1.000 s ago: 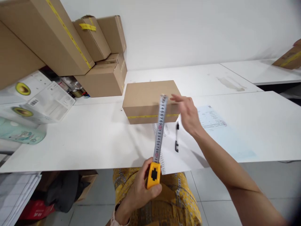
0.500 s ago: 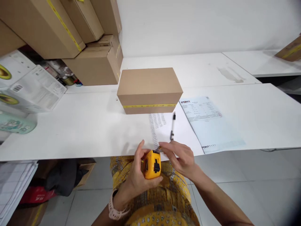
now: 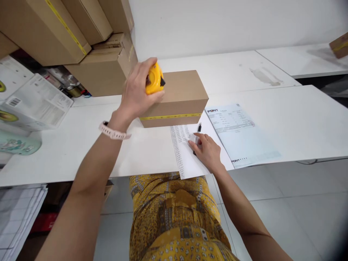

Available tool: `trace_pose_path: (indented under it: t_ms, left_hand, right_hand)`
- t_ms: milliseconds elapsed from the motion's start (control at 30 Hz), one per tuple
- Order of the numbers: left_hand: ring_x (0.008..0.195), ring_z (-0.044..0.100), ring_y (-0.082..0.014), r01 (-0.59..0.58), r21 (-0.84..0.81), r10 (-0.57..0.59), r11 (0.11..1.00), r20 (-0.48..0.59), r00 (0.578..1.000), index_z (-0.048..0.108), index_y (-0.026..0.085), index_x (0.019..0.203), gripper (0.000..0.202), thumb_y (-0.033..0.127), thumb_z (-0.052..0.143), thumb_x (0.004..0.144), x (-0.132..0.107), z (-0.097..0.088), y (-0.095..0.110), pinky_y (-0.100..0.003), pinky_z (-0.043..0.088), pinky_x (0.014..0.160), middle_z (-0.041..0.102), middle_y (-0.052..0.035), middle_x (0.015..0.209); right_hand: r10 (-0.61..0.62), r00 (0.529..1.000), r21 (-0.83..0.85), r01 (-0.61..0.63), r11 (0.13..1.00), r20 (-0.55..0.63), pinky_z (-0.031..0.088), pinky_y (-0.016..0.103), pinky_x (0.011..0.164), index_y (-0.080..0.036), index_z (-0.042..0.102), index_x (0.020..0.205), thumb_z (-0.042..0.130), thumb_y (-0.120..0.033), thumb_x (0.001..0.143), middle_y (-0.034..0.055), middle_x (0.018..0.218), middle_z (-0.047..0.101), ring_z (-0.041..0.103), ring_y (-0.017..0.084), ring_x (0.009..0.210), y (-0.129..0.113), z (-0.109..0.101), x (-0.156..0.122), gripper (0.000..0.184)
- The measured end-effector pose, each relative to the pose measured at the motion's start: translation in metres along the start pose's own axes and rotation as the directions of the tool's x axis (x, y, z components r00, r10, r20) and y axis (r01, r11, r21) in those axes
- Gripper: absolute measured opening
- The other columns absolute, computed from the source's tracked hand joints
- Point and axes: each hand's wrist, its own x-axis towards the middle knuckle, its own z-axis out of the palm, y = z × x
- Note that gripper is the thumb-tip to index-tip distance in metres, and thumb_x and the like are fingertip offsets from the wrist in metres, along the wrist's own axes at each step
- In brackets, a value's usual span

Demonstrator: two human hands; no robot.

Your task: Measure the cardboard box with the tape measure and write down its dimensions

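Observation:
My left hand is closed around a yellow tape measure, its blade drawn in, and holds it at the left end of a brown cardboard box with a yellow tape band along its front. My right hand rests on a white printed sheet in front of the box, its fingers curled over a black pen; the pen's tip sticks out above the fingers. A pale blue form lies to the right of the sheet.
Large cardboard boxes are stacked at the back left over white printed packages and a mint-green cylinder. The white table stretches right; another box sits on the far right table. Stacked papers lie below left.
The tape's blade has gone back into its case. My left hand has carried the tape measure up from my lap to the box's left end. My right hand has moved onto the pen.

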Motion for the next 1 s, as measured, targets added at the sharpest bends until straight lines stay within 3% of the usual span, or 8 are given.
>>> trace_pose_path:
  t_ms: [133,300,433,567,633,800,867,1000]
  left_hand:
    - [0.12,0.056,-0.0303,0.036,0.048,-0.041,0.998,0.119,0.992,0.049,0.027,0.141,0.071,0.04,0.079,0.078,0.033,0.035,-0.029,-0.049,0.047,0.104,0.059,-0.0087,0.134]
    - [0.13,0.046,-0.0268,-0.043,-0.01,0.044,0.999,0.082,0.996,0.054,0.022,0.134,0.051,0.051,0.063,0.093,0.031,0.061,-0.054,-0.05,0.036,0.115,0.063,-0.0063,0.129]
    - [0.137,0.042,-0.0308,-0.162,0.066,0.167,0.985,-0.079,0.983,0.055,0.02,0.134,0.048,0.042,0.064,0.094,0.001,0.063,-0.03,-0.057,0.034,0.117,0.057,-0.0097,0.143]
    - [0.115,0.064,-0.0261,-0.438,-0.022,0.436,0.899,-0.058,0.898,0.065,0.018,0.114,0.022,0.021,0.05,0.099,-0.057,0.079,0.01,-0.05,0.051,0.103,0.072,-0.008,0.112]
    - [0.108,0.068,-0.024,-0.481,-0.125,0.487,0.868,0.025,0.873,0.067,0.017,0.108,0.02,0.017,0.049,0.098,-0.085,0.094,0.021,-0.046,0.056,0.099,0.074,-0.0085,0.104]
    - [0.12,0.065,-0.0264,-0.375,-0.324,0.466,0.869,0.278,0.84,0.072,0.013,0.11,0.024,0.014,0.052,0.096,-0.119,0.124,0.017,-0.046,0.056,0.104,0.072,-0.015,0.12]
    - [0.127,0.061,-0.0287,-0.268,-0.359,0.4,0.894,0.369,0.839,0.074,0.015,0.113,0.026,0.018,0.057,0.095,-0.12,0.128,0.011,-0.048,0.053,0.108,0.069,-0.0149,0.131]
    - [0.143,0.048,-0.0307,-0.135,-0.404,0.351,0.905,0.528,0.773,0.076,0.025,0.122,0.033,0.024,0.066,0.091,-0.116,0.124,0.004,-0.053,0.041,0.119,0.057,-0.0091,0.151]
  right_hand:
    - [0.014,1.0,0.005,-0.014,1.0,0.003,0.04,0.034,0.067,-0.018,0.054,0.14,0.053,-0.051,0.096,0.0095,0.099,0.071,0.063,0.027,0.091,0.001,0.0,0.001,0.055]
    - [0.015,1.0,-0.054,-0.015,0.998,0.009,0.042,0.036,0.069,-0.012,0.051,0.143,0.045,-0.029,0.093,0.0124,0.096,0.07,0.061,0.025,0.08,0.003,-0.002,0.004,0.053]
    - [0.078,0.996,-0.174,-0.071,0.982,0.033,0.038,0.035,0.062,-0.009,0.055,0.141,0.042,-0.019,0.089,0.0162,0.096,0.067,0.057,0.023,0.069,-0.002,-0.008,0.003,0.055]
    - [0.127,0.991,0.043,-0.129,0.991,0.041,0.04,0.035,0.063,-0.013,0.064,0.134,0.044,-0.02,0.086,0.012,0.091,0.065,0.053,0.02,0.066,0.002,-0.021,-0.006,0.052]
    - [0.192,0.978,0.384,-0.21,0.899,0.086,0.043,0.034,0.063,-0.017,0.068,0.126,0.048,-0.024,0.087,0.0065,0.084,0.062,0.052,0.018,0.064,0.009,-0.032,-0.014,0.045]
    - [0.142,0.98,0.934,-0.176,0.311,0.137,0.053,0.039,0.071,-0.024,0.075,0.11,0.06,-0.033,0.085,0.0034,0.077,0.063,0.061,0.02,0.071,0.022,-0.07,-0.037,0.03]
    - [0.108,0.994,0.959,-0.063,0.277,0.035,0.055,0.04,0.076,-0.029,0.074,0.111,0.069,-0.036,0.084,0.0023,0.077,0.063,0.061,0.02,0.076,0.019,-0.082,-0.042,0.029]
    - [0.065,0.994,0.914,0.057,0.401,-0.09,0.054,0.038,0.073,-0.031,0.067,0.093,0.084,-0.052,0.075,-0.002,0.068,0.053,0.054,0.018,0.068,0.002,-0.084,-0.037,0.033]
